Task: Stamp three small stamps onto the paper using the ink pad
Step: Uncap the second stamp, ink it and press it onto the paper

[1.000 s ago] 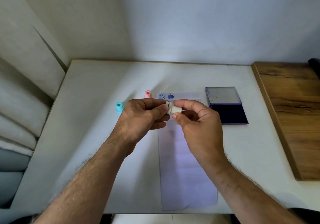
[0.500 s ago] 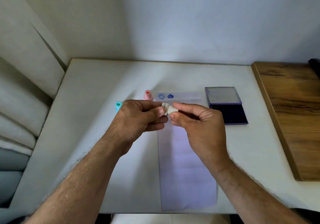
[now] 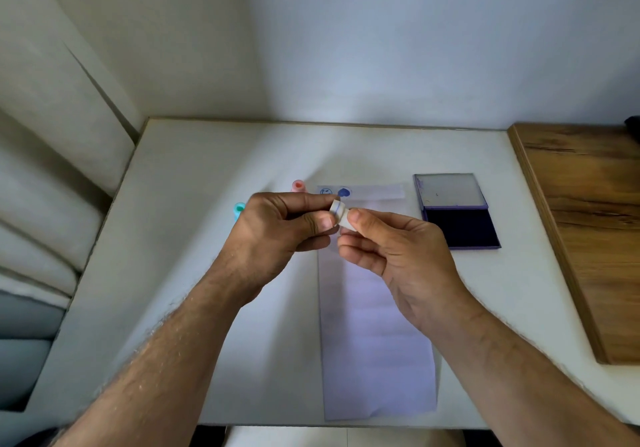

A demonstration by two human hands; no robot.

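Above the paper: both hands meet in the air over the upper part of the sheet, pinching one small white stamp point(image 3: 339, 214) between them.
Left hand point(image 3: 277, 232): thumb and forefinger are closed on the stamp's left end, the part ringed with a thin blue line.
Right hand point(image 3: 398, 252): thumb and fingers grip the stamp's right end, the other fingers curled loosely beneath.
White stamp: it lies roughly sideways between the two hands, held clear of the table point(image 3: 207, 169).
Paper point(image 3: 374, 342): a long pale strip lies flat on the table, running from the near edge toward the wall; two blue prints point(image 3: 334, 192) sit side by side at its far end.
Pink stamp point(image 3: 298, 185): it stands on the table just left of the paper's far end.
Teal stamp point(image 3: 238, 209): it is on the table further left, partly hidden behind the left hand.
Ink pad point(image 3: 460, 226): it lies open to the right of the paper, lid point(image 3: 449, 191) folded back, dark pad facing up.
Wooden board point(image 3: 588, 221): it lies along the table's right side.
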